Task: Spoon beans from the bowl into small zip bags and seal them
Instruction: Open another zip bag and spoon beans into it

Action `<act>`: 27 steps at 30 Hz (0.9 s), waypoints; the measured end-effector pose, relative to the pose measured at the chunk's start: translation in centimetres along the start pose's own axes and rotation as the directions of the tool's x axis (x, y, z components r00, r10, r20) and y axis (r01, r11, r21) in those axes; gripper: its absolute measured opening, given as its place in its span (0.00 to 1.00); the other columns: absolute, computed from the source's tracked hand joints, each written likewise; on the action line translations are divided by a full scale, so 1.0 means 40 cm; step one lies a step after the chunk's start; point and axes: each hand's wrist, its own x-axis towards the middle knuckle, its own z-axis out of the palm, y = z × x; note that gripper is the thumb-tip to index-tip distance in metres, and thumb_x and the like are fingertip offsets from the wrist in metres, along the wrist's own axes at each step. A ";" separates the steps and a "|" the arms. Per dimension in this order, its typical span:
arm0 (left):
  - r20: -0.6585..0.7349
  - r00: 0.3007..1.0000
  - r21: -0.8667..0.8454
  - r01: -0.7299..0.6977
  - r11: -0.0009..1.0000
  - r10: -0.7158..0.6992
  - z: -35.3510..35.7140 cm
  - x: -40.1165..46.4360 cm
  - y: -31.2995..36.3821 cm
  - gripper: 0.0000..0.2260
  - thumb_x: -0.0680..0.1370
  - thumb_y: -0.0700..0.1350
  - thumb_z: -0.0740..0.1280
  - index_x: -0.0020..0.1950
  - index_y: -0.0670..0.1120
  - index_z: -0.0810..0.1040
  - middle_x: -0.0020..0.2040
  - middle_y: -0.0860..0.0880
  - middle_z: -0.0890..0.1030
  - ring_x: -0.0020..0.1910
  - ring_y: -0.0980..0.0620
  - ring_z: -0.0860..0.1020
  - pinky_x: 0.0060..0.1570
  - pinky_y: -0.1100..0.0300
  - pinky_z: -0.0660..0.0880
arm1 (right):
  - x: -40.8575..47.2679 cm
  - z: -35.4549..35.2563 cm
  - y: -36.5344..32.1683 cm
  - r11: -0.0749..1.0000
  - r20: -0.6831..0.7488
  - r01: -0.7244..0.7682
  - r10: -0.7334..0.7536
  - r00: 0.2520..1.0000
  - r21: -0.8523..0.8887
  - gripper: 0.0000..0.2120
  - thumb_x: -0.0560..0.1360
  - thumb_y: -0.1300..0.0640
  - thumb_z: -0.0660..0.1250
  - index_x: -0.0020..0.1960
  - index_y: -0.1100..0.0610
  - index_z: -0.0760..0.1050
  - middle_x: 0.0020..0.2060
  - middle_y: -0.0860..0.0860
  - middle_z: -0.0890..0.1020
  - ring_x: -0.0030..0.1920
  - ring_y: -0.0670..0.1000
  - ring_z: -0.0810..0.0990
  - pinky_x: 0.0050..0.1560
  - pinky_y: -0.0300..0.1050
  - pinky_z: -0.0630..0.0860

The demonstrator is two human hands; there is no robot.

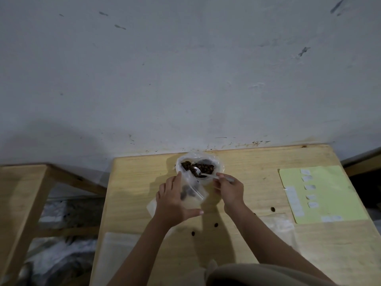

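Setting: light wooden table pushed against a stained grey wall; second wooden table to the left, apart from the first.
Bowl: translucent white bowl at the far edge of the table, near the wall, holding dark brown beans.
Spoon: clear plastic spoon, head down among the beans, handle running right toward the right hand.
Right hand: right hand just in front of the bowl's near right rim, fingertips pinched shut on the spoon handle.
Left hand: left hand closed around a small zip bag, thumb stretched along its underside, fingers wrapped over its left side.
Zip bag: small clear zip bag raised off the table, tilted, mouth touching or just beside the bowl's near left rim; a few dark beans visible inside; seal state not discernible.
Loose beans: three stray beans on the tabletop in front of the hands, a fourth further right near the green sheet.
Green sheet: pale green sheet flat on the right side of the table, carrying a column of small white labels.
Spare bags: flat clear bags lying on the table right of the right forearm; more clear plastic at the near left edge, detail blurred.
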 end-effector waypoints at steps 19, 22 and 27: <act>-0.115 0.993 -0.065 0.017 0.998 -0.024 -0.027 -0.029 0.017 0.59 0.55 0.72 0.71 0.77 0.53 0.47 0.72 0.51 0.57 0.69 0.48 0.55 0.67 0.50 0.57 | -0.114 -0.152 -0.100 0.950 0.189 0.297 -0.310 0.932 0.096 0.09 0.78 0.63 0.62 0.45 0.58 0.80 0.38 0.55 0.82 0.39 0.49 0.81 0.46 0.46 0.81; -0.118 0.993 -0.099 0.000 0.995 -0.012 -0.020 -0.029 0.030 0.58 0.56 0.71 0.72 0.77 0.53 0.48 0.72 0.51 0.58 0.69 0.47 0.56 0.66 0.51 0.59 | -0.118 -0.156 -0.110 0.927 0.172 0.362 -0.373 0.912 0.096 0.09 0.78 0.63 0.62 0.46 0.58 0.81 0.38 0.54 0.82 0.38 0.47 0.81 0.44 0.43 0.82; -0.177 0.984 -0.185 -0.025 0.982 -0.008 -0.013 -0.036 0.040 0.60 0.54 0.76 0.66 0.77 0.54 0.45 0.69 0.51 0.60 0.67 0.49 0.58 0.64 0.55 0.58 | -0.084 -0.132 -0.107 0.933 0.100 0.357 -0.360 0.928 0.045 0.08 0.78 0.62 0.62 0.48 0.58 0.80 0.39 0.54 0.82 0.39 0.48 0.81 0.40 0.40 0.80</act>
